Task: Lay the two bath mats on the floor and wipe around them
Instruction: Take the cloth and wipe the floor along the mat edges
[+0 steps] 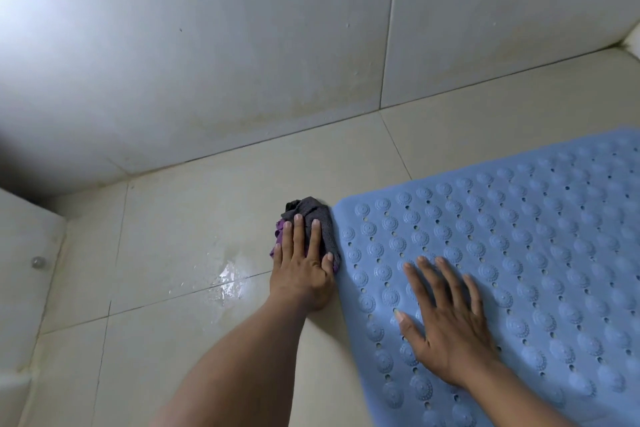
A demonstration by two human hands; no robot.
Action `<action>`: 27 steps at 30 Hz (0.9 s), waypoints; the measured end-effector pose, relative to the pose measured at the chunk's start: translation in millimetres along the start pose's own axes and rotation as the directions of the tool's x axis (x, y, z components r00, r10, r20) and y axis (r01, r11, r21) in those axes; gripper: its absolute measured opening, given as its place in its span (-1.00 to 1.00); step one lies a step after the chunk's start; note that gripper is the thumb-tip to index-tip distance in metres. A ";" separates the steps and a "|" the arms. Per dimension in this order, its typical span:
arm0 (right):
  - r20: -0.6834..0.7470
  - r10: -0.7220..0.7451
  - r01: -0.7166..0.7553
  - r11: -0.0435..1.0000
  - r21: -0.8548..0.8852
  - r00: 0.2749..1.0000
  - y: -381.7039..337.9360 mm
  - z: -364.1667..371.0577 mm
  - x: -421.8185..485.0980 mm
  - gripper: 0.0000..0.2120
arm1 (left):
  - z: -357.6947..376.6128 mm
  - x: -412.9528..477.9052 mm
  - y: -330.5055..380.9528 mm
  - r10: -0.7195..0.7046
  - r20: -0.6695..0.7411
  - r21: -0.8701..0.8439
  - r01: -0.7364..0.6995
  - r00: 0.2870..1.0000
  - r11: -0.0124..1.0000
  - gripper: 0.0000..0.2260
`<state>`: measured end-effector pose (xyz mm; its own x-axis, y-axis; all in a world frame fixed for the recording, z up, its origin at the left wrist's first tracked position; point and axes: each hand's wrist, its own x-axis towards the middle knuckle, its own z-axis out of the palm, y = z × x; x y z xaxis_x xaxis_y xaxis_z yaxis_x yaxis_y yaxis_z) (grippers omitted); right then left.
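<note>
My left hand (pixel 303 270) lies flat on a cloth (pixel 313 218), fingers straight and close together, pressing it onto the floor (pixel 194 218). The cloth is bunched, grey on top with purple showing at its left edge, and it sits just beside the near-left corner of the blue mat (pixel 519 236), touching the mat's edge. My right hand (pixel 446 326) rests palm-down on the mat, fingers spread wide, gripping nothing. The mat lies flat on the pale floor tiles, its surface covered in round raised bumps and small holes; it runs off the right side of the view. Only this one mat is visible. To the left of the cloth there is a wet patch (pixel 228 281) glinting on the tiles, across a grout line. The white tiled wall (pixel 242 45) meets the floor beyond the cloth and mat, with some staining along its base.
</note>
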<state>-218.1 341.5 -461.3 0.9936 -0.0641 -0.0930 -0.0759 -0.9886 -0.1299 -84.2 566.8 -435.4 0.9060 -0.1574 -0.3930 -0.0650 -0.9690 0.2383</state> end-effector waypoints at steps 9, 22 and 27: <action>-0.056 -0.008 0.010 0.999 0.034 0.998 -0.4 -1.4 3.8 -0.28 | -32.0 52.2 13.9 0.092 0.019 0.058 -0.093 0.996 0.994 -0.34; -0.203 -0.069 0.084 0.994 0.066 0.977 0.2 4.2 1.1 -0.27 | -46.4 88.0 84.6 0.109 -0.025 0.172 -0.103 0.994 0.980 -0.39; -0.197 -0.010 0.062 0.964 0.260 0.980 18.2 -13.3 34.0 -0.60 | 24.5 10.8 91.9 -0.003 -0.319 0.022 0.011 0.948 1.000 -0.37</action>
<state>-184.6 319.5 -453.7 0.9913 -0.0797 0.1044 -0.0333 -0.9214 -0.3872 -90.7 471.4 -439.5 0.9923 -0.0854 -0.0899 -0.0645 -0.9747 0.2142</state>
